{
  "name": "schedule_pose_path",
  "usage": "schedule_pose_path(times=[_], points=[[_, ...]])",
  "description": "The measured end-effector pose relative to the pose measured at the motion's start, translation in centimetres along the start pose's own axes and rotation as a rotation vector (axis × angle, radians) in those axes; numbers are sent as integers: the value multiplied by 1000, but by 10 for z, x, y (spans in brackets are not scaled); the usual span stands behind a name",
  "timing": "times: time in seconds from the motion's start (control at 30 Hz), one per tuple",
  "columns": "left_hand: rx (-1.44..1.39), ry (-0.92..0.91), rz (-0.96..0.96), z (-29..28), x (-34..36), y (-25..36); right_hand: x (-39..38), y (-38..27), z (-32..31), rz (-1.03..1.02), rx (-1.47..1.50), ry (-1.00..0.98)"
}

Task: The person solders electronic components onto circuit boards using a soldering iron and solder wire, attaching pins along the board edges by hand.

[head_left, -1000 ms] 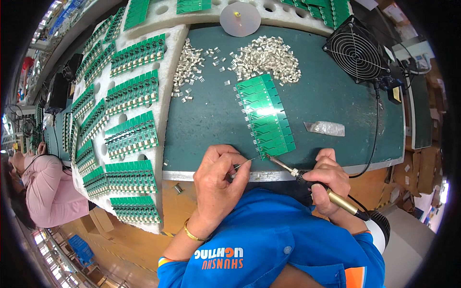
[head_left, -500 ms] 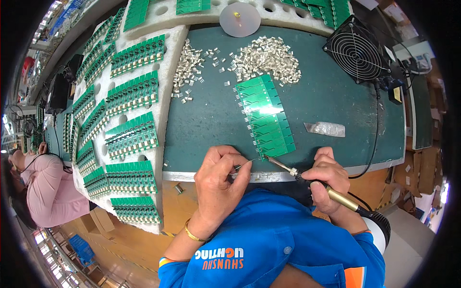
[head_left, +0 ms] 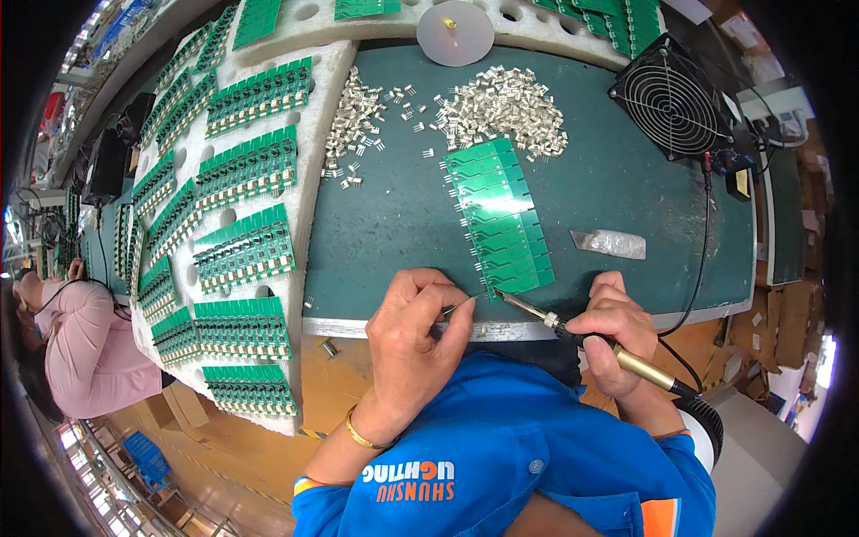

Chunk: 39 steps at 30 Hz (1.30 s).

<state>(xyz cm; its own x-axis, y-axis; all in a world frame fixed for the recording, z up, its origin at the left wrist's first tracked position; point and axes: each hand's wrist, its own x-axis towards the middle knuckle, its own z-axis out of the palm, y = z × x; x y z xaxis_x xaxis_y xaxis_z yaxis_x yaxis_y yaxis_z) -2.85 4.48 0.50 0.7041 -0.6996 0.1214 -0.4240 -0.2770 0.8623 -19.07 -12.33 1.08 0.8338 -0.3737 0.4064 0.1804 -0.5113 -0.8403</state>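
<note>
A green circuit board panel (head_left: 503, 234) lies on the bench, with metal pins sticking out along its left edge. My left hand (head_left: 412, 338) pinches a thin solder wire (head_left: 480, 296) between thumb and forefinger, its end close to the panel's near left corner. In my right hand (head_left: 616, 329) is a soldering iron (head_left: 646, 369), gripped like a pen. Its tip is at that same corner; whether it touches a pin is too small to tell. Beyond the panel sits a heap of small white connectors (head_left: 506, 109) with metal pins.
On the left, a white foam tray (head_left: 309, 179) carries rows of populated green boards (head_left: 246, 170). A round disc (head_left: 455, 34) and a black fan (head_left: 671, 98) stand at the back. A knife-like tool with a wrapped handle (head_left: 617, 244) lies right. Another person (head_left: 89, 349) sits far left.
The whole view has shifted slightly. Both hands, the solder wire and the iron tip keep their places at the panel's near corner.
</note>
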Motion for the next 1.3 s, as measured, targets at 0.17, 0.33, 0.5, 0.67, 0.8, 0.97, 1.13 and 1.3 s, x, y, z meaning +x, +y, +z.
schedule_pose_path(times=[0.17,0.33,0.5,0.67,0.8,0.97,1.13,1.3], points=[[-5,7,13,1,0,0,0,-1,0,-2,-9,3],[-11,7,33,2,-1,-4,1,0,1,-3,-11,5],[-34,0,21,1,-2,-4,1,0,0,-11,-18,10],[-27,17,17,0,-3,-5,-1,-1,-2,-18,-35,23],[-13,37,32,-1,-4,-4,-4,-2,-3,-29,-49,63],[-12,6,13,-1,-6,-3,-6,-5,-2,-16,-24,52],[2,14,49,2,-5,-4,-9,-4,1,-27,-37,44],[9,12,47,2,-5,-4,-11,-3,4,-41,-41,47]])
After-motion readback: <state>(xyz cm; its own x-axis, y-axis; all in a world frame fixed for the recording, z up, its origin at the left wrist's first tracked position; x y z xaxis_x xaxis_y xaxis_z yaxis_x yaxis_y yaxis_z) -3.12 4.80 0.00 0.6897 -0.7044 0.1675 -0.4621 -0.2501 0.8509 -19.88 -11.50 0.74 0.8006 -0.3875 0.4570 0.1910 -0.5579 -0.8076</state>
